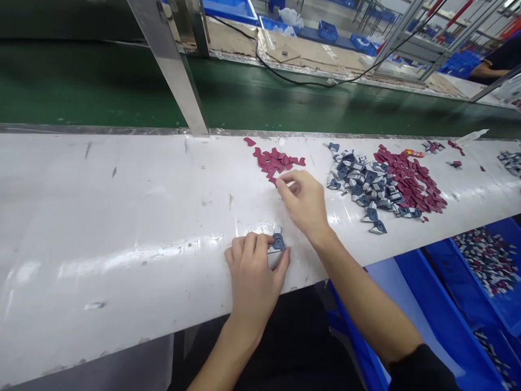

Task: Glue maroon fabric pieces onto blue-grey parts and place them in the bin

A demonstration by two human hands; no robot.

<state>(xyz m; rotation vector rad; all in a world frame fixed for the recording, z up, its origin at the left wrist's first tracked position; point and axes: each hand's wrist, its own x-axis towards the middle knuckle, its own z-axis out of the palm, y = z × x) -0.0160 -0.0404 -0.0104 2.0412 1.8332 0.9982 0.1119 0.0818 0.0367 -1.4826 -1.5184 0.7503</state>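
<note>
On the white table, my left hand (254, 266) holds a blue-grey and white part (278, 242) between thumb and fingers near the front edge. Above and to the right of it, my right hand (303, 203) pinches a dark red piece (273, 181) at the lower edge of a small pile of red pieces (277, 161). Right of that hand lies a heap of blue-grey and white parts (364, 179), touching a larger pile of red pieces (419, 182).
A metal post (175, 70) stands at the table's back edge, before a green belt (244, 100). Blue bins (431, 277) with parts sit below the table at the right. Another person's arm (488, 70) shows at the far right.
</note>
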